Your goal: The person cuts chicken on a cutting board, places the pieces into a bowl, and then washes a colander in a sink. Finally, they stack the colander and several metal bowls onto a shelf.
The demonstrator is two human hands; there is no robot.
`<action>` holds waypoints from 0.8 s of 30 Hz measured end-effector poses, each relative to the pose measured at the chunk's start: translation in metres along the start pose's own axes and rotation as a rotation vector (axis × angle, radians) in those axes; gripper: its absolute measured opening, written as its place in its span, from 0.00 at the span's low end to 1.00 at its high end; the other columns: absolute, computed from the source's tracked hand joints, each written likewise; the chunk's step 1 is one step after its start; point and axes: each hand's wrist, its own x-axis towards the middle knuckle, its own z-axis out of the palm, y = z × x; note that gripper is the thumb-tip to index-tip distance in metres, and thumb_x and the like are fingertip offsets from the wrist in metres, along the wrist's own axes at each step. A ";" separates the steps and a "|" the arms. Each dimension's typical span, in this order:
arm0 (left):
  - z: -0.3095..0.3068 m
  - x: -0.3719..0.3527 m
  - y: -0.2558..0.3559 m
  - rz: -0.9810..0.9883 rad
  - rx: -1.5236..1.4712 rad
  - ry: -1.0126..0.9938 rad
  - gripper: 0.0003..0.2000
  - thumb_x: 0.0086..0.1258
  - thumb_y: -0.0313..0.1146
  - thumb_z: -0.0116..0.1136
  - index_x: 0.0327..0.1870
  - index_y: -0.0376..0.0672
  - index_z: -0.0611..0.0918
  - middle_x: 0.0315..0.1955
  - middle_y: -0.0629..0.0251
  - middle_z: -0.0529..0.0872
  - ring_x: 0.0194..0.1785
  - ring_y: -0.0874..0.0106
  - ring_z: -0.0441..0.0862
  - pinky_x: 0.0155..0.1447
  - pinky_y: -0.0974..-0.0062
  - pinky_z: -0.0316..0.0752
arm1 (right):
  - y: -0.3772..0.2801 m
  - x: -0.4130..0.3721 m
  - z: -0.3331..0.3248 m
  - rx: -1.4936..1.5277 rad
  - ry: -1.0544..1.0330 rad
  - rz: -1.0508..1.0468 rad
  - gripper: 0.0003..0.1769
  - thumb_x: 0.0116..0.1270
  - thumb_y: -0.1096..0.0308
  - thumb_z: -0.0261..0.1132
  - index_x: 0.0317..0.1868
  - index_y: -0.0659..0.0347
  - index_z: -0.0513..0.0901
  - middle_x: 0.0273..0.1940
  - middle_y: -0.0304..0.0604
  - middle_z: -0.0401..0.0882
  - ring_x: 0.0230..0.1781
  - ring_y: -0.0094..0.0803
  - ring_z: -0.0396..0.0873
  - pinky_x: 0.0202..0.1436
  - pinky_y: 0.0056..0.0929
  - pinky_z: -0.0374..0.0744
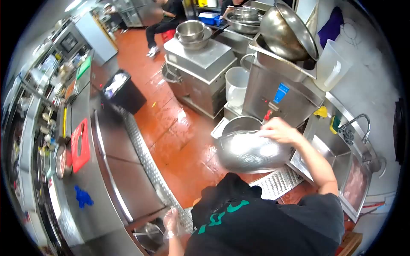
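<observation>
My right hand (pixel 278 130) grips the upper rim of a large, shiny metal bowl (pixel 252 152). The bowl is tipped on its side in front of my body, and its rounded outside faces me. Behind it, partly covered, stands a round metal pot (pixel 241 124). Down at the lower left, my left hand (pixel 170 221) wears a clear plastic glove. Its fingers look loosely extended, with nothing visible in them. Close beside that hand is a metal pot (pixel 148 237) by the counter.
A sink (pixel 331 143) with a tap is at the right, beside a steel unit (pixel 269 91) bearing large bowls. The left counter (pixel 100 205) carries a red board (pixel 80 145) and a blue glove (pixel 83 196). A black bin (pixel 128 96) stands on the red floor. Other people are farther back.
</observation>
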 end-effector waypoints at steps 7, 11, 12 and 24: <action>0.021 0.093 0.224 -0.342 -1.008 -0.367 0.43 0.53 0.70 0.56 0.53 0.34 0.71 0.41 0.56 0.79 0.44 0.59 0.77 0.50 0.55 0.72 | -0.134 0.128 0.143 -0.144 -0.169 -0.857 0.18 0.60 0.52 0.63 0.23 0.57 0.72 0.21 0.41 0.71 0.22 0.37 0.74 0.25 0.34 0.72; -0.017 0.195 0.201 -0.280 -0.768 -0.267 0.28 0.60 0.45 0.62 0.57 0.38 0.71 0.51 0.60 0.77 0.55 0.61 0.74 0.55 0.61 0.72 | -0.156 0.161 0.180 -0.451 -0.246 -1.057 0.19 0.61 0.49 0.59 0.25 0.55 0.71 0.22 0.36 0.71 0.25 0.34 0.75 0.28 0.32 0.73; -0.012 0.205 0.227 -0.443 -0.755 -0.376 0.21 0.59 0.33 0.59 0.55 0.43 0.73 0.49 0.61 0.78 0.51 0.65 0.76 0.49 0.67 0.74 | -0.158 0.170 0.181 -0.494 -0.331 -1.018 0.19 0.61 0.49 0.59 0.25 0.55 0.72 0.23 0.36 0.72 0.26 0.33 0.75 0.29 0.32 0.73; 0.088 0.329 0.352 -0.206 -0.242 -0.705 0.27 0.60 0.21 0.44 0.65 0.43 0.66 0.46 0.65 0.77 0.30 0.80 0.74 0.23 0.85 0.66 | -0.189 0.212 -0.020 -1.045 0.882 -0.282 0.29 0.48 0.56 0.74 0.49 0.61 0.78 0.49 0.45 0.77 0.48 0.43 0.76 0.53 0.39 0.73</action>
